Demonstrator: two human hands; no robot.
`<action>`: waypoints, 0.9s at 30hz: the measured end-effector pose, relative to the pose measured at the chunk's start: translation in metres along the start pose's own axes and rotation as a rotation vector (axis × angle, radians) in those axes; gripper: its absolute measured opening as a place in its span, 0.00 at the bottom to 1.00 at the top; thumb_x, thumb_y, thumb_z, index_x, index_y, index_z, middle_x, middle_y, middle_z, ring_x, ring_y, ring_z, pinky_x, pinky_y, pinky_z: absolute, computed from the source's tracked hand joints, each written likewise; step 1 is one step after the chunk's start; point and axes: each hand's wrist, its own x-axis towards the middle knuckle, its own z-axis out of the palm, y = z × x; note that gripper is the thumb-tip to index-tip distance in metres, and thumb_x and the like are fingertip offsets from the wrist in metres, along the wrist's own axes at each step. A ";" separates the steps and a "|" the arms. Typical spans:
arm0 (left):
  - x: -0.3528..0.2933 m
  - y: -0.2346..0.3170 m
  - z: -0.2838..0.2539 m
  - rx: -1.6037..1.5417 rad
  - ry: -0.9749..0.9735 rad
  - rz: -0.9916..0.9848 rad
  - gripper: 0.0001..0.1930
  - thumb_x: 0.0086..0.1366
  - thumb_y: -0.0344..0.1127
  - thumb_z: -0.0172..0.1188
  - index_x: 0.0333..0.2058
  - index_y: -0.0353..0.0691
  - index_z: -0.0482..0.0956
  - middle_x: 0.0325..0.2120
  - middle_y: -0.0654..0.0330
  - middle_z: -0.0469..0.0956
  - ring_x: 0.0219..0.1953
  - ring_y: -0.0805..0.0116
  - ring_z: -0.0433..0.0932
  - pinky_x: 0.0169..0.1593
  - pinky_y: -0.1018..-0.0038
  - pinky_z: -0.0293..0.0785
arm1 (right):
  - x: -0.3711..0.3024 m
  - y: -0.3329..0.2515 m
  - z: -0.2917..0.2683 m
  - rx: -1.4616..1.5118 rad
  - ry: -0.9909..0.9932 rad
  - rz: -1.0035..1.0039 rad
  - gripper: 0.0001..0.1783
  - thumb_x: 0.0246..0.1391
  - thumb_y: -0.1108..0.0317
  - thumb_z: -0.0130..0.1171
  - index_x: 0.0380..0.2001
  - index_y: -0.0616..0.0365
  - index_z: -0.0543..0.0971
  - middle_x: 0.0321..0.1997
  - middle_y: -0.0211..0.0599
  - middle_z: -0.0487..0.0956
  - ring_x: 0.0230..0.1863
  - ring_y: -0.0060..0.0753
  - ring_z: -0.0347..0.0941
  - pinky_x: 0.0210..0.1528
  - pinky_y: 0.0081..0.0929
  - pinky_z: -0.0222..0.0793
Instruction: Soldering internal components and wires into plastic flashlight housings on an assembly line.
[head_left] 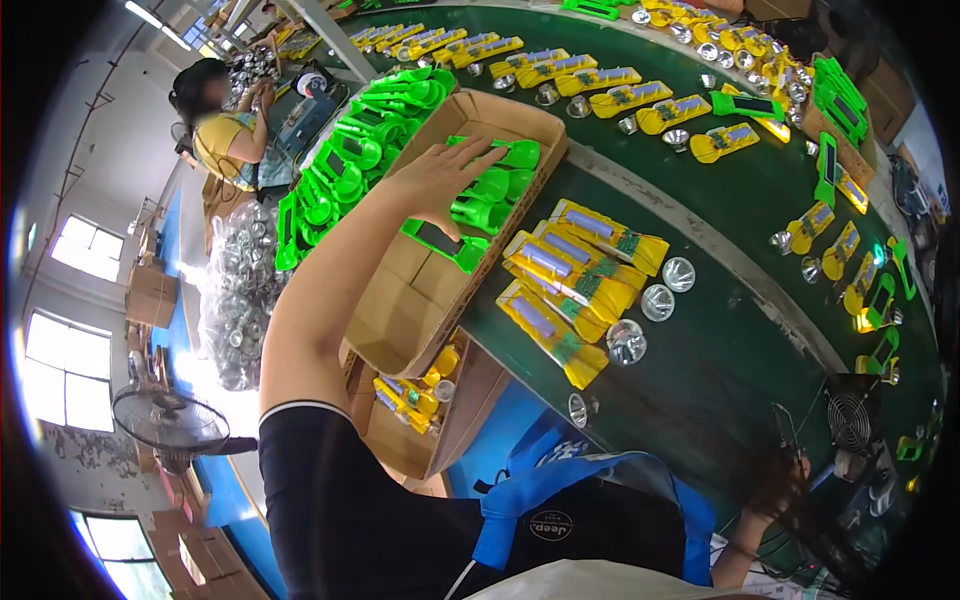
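My left hand (440, 180) reaches over a shallow cardboard box (385, 325), fingers stretched apart. Beneath it lie several bright green plastic casings (490, 185); one with a dark panel (440, 238) is close by the thumb. Whether the hand touches any casing is hard to tell. At the lower right, my right hand (780, 490) is dim and partly covered by dark strands, so its fingers cannot be made out. Between the hands, yellow casings (575, 265) carrying cylindrical cells and small circuit boards lie on the green bench, with shiny round reflectors (627, 342) beside them.
Green casings (350, 150) are heaped left of the box. A lower carton (400, 440) holds yellow parts. Rows of yellow units (630, 97) line a green belt (740, 215) beyond a raised rail. A small fan (850, 418) stands at right. Another person (228, 140) works far left.
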 end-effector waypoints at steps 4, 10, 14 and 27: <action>0.033 -0.008 0.000 -0.177 -0.140 -0.124 0.70 0.33 0.44 0.77 0.71 0.53 0.35 0.68 0.51 0.51 0.67 0.51 0.58 0.67 0.45 0.53 | -0.007 -0.016 0.037 -0.111 -0.035 -0.082 0.12 0.64 0.62 0.49 0.44 0.59 0.70 0.32 0.30 0.69 0.30 0.21 0.63 0.36 0.22 0.58; 0.033 0.004 0.014 -0.227 0.012 -0.335 0.47 0.40 0.40 0.73 0.60 0.42 0.58 0.45 0.50 0.77 0.49 0.47 0.76 0.55 0.52 0.67 | -0.006 -0.019 0.033 -0.098 -0.021 -0.090 0.14 0.64 0.62 0.49 0.46 0.60 0.70 0.34 0.31 0.70 0.31 0.22 0.65 0.37 0.22 0.60; 0.033 0.012 0.046 -0.244 0.328 -0.403 0.42 0.44 0.40 0.74 0.57 0.39 0.62 0.46 0.48 0.75 0.50 0.45 0.74 0.53 0.54 0.69 | -0.005 -0.017 0.015 -0.050 -0.003 -0.044 0.16 0.62 0.61 0.53 0.46 0.59 0.71 0.39 0.35 0.75 0.33 0.22 0.68 0.37 0.20 0.63; 0.043 0.227 -0.129 -0.147 0.860 0.192 0.33 0.45 0.23 0.67 0.54 0.38 0.71 0.48 0.52 0.76 0.45 0.52 0.76 0.48 0.59 0.71 | -0.018 -0.054 0.026 0.216 0.134 -0.157 0.15 0.57 0.60 0.57 0.39 0.59 0.70 0.31 0.35 0.72 0.29 0.28 0.70 0.31 0.26 0.65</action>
